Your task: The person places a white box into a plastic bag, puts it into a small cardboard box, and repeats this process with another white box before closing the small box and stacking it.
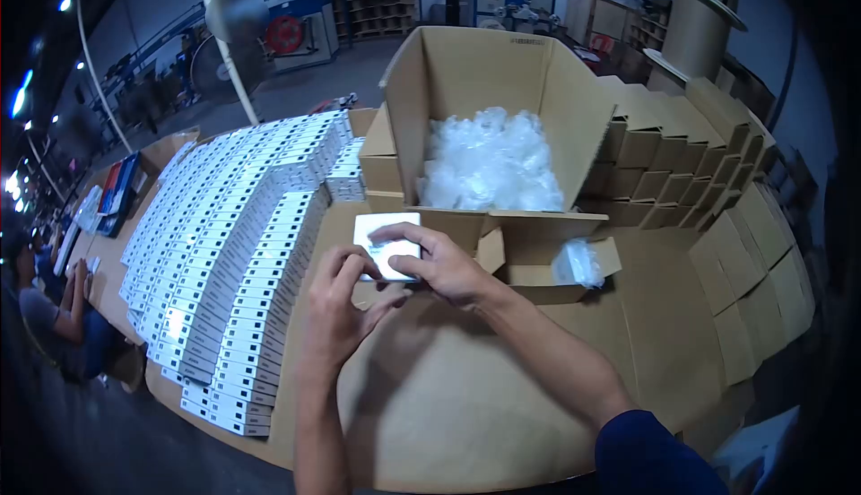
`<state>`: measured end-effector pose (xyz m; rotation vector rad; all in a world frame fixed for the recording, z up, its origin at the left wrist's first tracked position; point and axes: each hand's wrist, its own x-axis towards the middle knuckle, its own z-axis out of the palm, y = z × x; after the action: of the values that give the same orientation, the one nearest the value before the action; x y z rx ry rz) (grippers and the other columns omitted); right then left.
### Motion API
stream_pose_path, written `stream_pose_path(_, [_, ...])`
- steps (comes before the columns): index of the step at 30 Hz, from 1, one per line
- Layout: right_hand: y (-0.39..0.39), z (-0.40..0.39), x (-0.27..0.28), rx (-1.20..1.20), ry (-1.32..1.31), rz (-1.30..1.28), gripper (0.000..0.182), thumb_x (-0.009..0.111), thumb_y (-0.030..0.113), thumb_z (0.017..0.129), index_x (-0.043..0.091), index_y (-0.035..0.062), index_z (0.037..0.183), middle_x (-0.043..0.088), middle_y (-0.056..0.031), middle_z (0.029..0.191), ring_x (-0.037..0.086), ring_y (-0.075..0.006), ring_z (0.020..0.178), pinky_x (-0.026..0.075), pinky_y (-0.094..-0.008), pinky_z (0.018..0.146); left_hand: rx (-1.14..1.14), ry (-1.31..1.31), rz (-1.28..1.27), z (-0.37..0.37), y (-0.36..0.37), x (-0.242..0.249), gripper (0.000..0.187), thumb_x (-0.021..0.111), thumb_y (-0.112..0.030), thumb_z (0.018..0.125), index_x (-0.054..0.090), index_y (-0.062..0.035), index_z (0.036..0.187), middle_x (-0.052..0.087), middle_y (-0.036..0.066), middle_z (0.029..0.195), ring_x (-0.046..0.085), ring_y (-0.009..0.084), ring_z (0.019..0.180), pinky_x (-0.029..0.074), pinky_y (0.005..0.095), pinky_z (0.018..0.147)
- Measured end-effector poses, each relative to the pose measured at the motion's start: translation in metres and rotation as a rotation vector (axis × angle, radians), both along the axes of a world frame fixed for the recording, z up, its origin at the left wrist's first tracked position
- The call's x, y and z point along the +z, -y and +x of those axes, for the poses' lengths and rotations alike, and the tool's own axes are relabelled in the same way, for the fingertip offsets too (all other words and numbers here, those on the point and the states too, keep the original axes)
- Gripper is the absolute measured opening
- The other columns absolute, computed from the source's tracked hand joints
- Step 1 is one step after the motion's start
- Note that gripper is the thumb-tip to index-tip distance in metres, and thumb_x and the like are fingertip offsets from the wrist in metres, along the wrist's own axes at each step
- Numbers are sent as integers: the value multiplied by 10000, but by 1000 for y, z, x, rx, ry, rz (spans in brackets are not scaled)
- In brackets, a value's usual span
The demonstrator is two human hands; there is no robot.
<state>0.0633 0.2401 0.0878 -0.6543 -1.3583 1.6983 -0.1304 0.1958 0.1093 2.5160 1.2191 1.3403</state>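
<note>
A small white box [387, 231] is held over the brown table [466, 396] by both hands. My left hand [339, 305] grips its near left edge with the fingertips. My right hand [437, 262] curls over its right side and top. Just behind the hands stands a large open carton [574, 109] filled with clear plastic bags [489, 161]. One loose plastic bag [578, 264] lies on the carton's lowered front flap.
Long rows of white boxes [242, 244] cover the table's left half. Small flat brown cartons [708, 190] are stacked along the right. A seated person [54, 316] is at the far left. Machinery and cable reels stand in the background.
</note>
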Motion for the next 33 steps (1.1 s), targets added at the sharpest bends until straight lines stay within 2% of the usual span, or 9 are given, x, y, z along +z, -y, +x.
stream_pose_path(4, [7,66,11,-155,261,195,179,546,20,1024,695,7,1123,658,-54,1088,643,-119,1018,659,-282,751,-56,90,-219,43,-31,21,135,698,-87,941,648,38,957,656,136,842,692,231,735,551,324,699])
stream_pose_path(9, [-9,136,49,-690,951,569,272,600,45,944,735,76,1178,676,-114,1035,670,-184,953,566,-327,873,-247,-124,83,127,-154,12,243,732,-33,843,638,9,1063,684,190,975,682,391,919,548,452,830])
stream_pose_path(13, [-43,174,36,-894,947,746,383,642,102,901,722,134,1273,598,-232,1305,606,-376,1222,460,-420,1094,-124,-225,307,169,-248,-14,275,737,-57,839,669,2,1099,702,203,986,678,427,944,540,490,880])
stream_pose_path(16, [-67,186,32,-887,931,735,444,661,131,864,701,84,1303,496,-281,1453,506,-430,1356,397,-441,1159,-8,-570,-220,180,-280,-8,247,733,-102,856,694,20,1068,726,228,978,687,440,952,547,486,860])
stream_pose_path(23, [-116,187,24,-961,893,643,645,801,395,855,649,14,1353,512,-338,1425,492,-432,1372,406,-454,1143,-121,122,-243,180,-267,33,278,694,-186,918,642,55,1046,698,281,917,689,451,877,540,468,800])
stream_pose_path(25, [-105,184,44,-939,799,578,760,824,469,824,620,-4,1382,477,-411,1424,458,-476,1387,405,-480,1144,-224,245,-272,177,-240,46,229,665,-176,984,622,42,1042,683,140,861,650,230,801,511,342,750])
stream_pose_path(29, [-76,177,47,-792,447,637,674,886,458,790,709,-42,1206,720,-226,1097,675,-275,1077,521,-388,969,-504,527,-395,177,-163,46,140,599,-126,1053,620,6,1095,635,0,943,558,62,866,460,232,761])
stream_pose_path(30, [-50,169,59,-706,369,550,530,890,383,815,737,-46,1088,740,-104,917,663,-139,917,530,-317,858,-517,567,-405,179,-142,43,143,596,-120,1052,628,14,1089,635,3,924,557,66,849,463,238,749])
stream_pose_path(33, [7,157,52,-743,242,420,343,810,288,918,733,-32,1013,668,6,845,552,-64,779,467,-260,693,-477,654,-466,174,-73,31,156,584,-118,1058,644,23,1088,625,0,903,542,67,841,457,235,747])
